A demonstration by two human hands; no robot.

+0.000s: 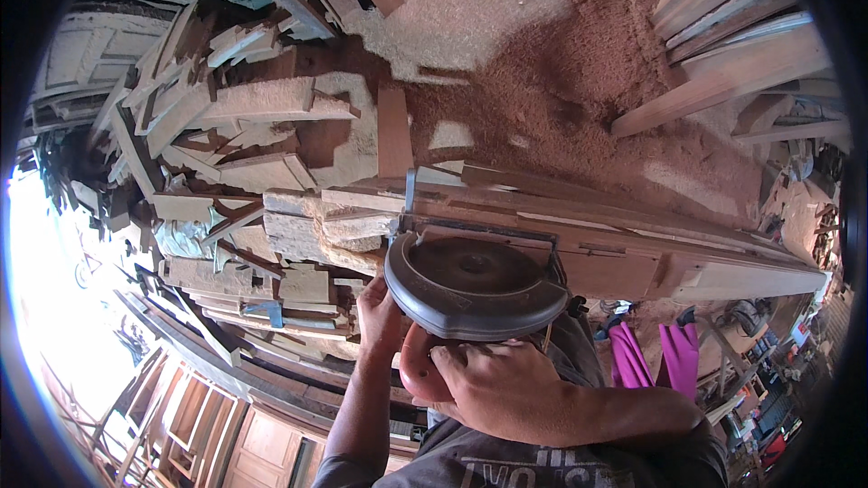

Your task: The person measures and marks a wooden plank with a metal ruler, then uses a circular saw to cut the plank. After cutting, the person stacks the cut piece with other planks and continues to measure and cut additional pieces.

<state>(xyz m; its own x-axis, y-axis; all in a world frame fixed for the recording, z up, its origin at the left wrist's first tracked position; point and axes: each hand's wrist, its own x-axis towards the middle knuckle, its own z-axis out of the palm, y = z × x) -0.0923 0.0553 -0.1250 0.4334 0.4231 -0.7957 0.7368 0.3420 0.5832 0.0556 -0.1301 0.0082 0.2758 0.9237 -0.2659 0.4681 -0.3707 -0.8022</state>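
Note:
A circular saw [475, 312] with a grey round guard and an orange-brown handle rests over a long reddish board [624, 268] in front of me. My right hand [502, 384] is closed around the saw's handle [421, 366]. At the saw's left side, my left hand [379, 316] touches or sits right beside the guard, its fingers curled and partly hidden behind it. What those fingers grip does not show. The saw's base plate [506, 235] lies on the wood. Other long boards [506, 199] run alongside, reaching to the right.
Piled offcuts [262, 99] and a rough wood block [298, 226] crowd the left. Sawdust [542, 63] covers the ground ahead. Leaning planks [723, 81] stand at the far right. Two magenta cloth shapes [678, 357], like trouser legs, show at the right. A panelled door [262, 452] is at lower left.

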